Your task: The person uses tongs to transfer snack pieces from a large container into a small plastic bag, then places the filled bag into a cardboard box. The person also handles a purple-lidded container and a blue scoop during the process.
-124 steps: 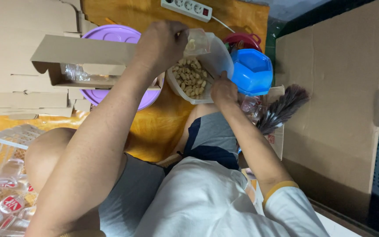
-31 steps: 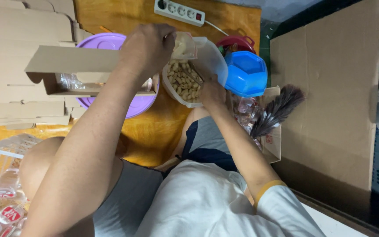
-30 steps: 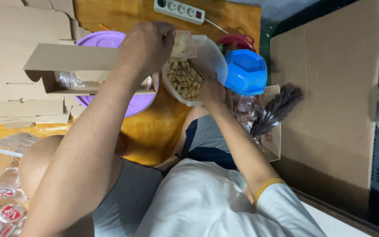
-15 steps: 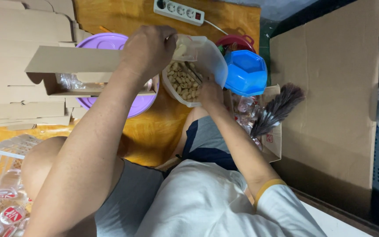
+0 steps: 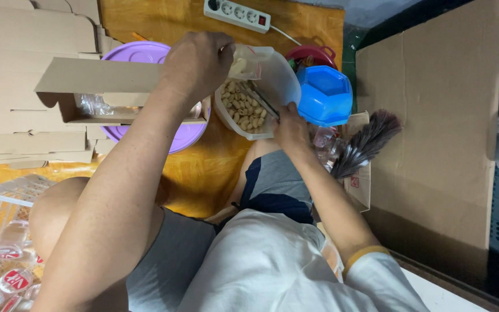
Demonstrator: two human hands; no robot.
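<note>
My left hand [image 5: 194, 63] is raised over an open cardboard box [image 5: 88, 81] and grips a small clear plastic pouch [image 5: 250, 60] with pale pieces inside. Just right of it stands a clear tub [image 5: 281, 81] filled with small beige cookies [image 5: 241, 110]. My right hand [image 5: 290, 124] rests at the tub's near rim and grips thin metal tongs [image 5: 261, 101] that reach into the cookies. The pouch hangs directly above the tub.
A purple round lid [image 5: 145, 55] lies under the box. A blue container [image 5: 326, 95] and a red pot [image 5: 313, 55] stand right of the tub. A white power strip [image 5: 238, 13], a feather duster [image 5: 365, 141], flat cardboard [image 5: 434, 115] and a white basket [image 5: 1, 202] of bottles surround me.
My right hand has shifted slightly toward the tub's near rim, with the tongs now reaching into the cookies. My left hand keeps the pouch at about the same spot.
</note>
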